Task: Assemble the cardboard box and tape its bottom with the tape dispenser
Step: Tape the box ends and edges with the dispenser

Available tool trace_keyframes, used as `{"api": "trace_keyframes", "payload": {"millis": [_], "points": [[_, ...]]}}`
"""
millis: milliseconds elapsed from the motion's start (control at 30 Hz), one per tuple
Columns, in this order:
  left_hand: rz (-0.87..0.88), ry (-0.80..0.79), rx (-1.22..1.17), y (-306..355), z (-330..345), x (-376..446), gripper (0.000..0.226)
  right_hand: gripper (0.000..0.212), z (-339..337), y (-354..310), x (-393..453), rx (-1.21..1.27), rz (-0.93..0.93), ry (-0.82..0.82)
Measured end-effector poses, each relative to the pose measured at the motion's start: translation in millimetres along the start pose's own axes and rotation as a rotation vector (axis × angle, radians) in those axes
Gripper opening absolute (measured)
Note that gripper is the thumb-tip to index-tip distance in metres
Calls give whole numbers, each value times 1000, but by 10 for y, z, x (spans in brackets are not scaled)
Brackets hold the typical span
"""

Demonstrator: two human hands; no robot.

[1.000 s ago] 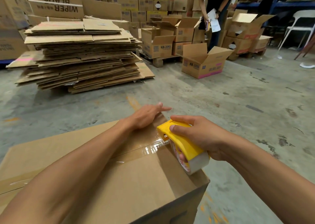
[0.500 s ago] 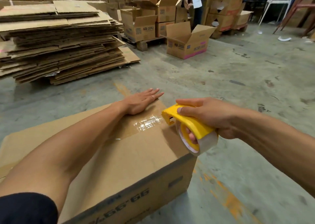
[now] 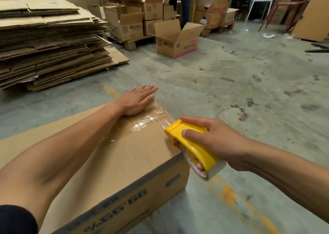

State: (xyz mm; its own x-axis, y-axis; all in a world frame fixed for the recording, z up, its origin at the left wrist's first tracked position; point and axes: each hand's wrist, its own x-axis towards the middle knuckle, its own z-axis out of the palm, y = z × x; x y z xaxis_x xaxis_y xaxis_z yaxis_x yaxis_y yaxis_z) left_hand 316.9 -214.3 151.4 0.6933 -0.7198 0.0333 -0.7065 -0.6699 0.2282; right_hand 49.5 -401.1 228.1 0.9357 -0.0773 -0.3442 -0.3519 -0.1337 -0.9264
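Observation:
A brown cardboard box (image 3: 124, 162) sits on the floor, its flaps shut on the upper face. Clear shiny tape (image 3: 149, 122) runs along the seam to the right edge. My left hand (image 3: 136, 101) lies flat, fingers spread, on the far right corner of that face, beside the tape. My right hand (image 3: 211, 139) grips a yellow tape dispenser (image 3: 192, 144) with a white roll, its nose touching the box's right top edge where the tape ends.
A tall stack of flattened cartons (image 3: 48, 43) stands at the left. Open boxes (image 3: 176, 38) and a pallet lie ahead, with a person's legs (image 3: 185, 7) behind them. A white chair (image 3: 261, 2) stands at the far right. Bare concrete floor (image 3: 249, 84) stretches right.
The dispenser has travelled along the seam to the box's right edge. My left hand has flattened and slid toward the far corner. The view has tilted downward.

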Motion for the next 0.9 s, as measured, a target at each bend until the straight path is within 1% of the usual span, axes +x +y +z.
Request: {"api": "trace_keyframes", "payload": {"millis": [67,100,167,200,233,300,400,467,567,667,767,900], "points": [[119,39,-19,267,-21,-11,51,43,-2,10,21,7,1,-2],[181,5,-47,428,-19,-9,49,44,-4,10,32,14,9,-4],[260,-143,-64,712,43,9,47,45,-9,-3,48,30,28,-10],[273,-207,-27,803,96,29,49,46,-11,-13,51,33,34,-13],[274,-237,26,849,149,42,51,46,-14,-22,50,29,38,-16],[257,-208,72,858,211,37,59,46,-10,-31,25,17,40,-20],[278,-149,52,846,243,18,70,48,-13,4,-57,8,38,-25],[281,-155,64,821,265,46,69,48,-39,42,-151,-2,32,-26],[280,-163,68,763,293,91,58,42,-151,133,-346,-26,46,-29],[294,-160,70,745,282,104,55,38,-272,249,-521,8,82,-48],[297,-162,87,755,276,115,57,37,-324,327,-568,64,103,-67],[292,-167,90,761,261,124,65,36,-323,375,-560,113,121,-81]]}}
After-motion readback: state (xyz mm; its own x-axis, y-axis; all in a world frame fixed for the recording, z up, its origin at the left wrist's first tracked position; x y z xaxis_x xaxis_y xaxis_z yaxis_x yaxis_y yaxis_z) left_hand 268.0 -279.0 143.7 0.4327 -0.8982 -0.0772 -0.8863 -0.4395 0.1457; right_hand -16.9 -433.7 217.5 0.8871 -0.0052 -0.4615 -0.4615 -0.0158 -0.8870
